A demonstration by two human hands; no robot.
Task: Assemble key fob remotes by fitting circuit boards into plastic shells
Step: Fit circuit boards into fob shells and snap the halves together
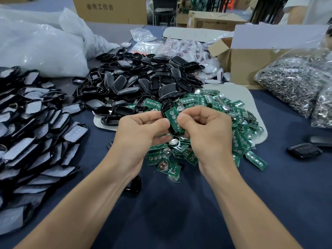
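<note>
My left hand grips a black plastic shell above the table's middle. A green circuit board lies in that shell, and my right hand pinches the board's right edge with curled fingers. Under both hands spreads a heap of green circuit boards with round silver cells. Behind it lies a pile of empty black shells.
Rows of shells with grey faces cover the left side. Clear bags of metal key rings and a cardboard box stand at the right. White plastic bags lie at the back left. Two black fobs rest at the right. The dark blue tablecloth shows between my arms.
</note>
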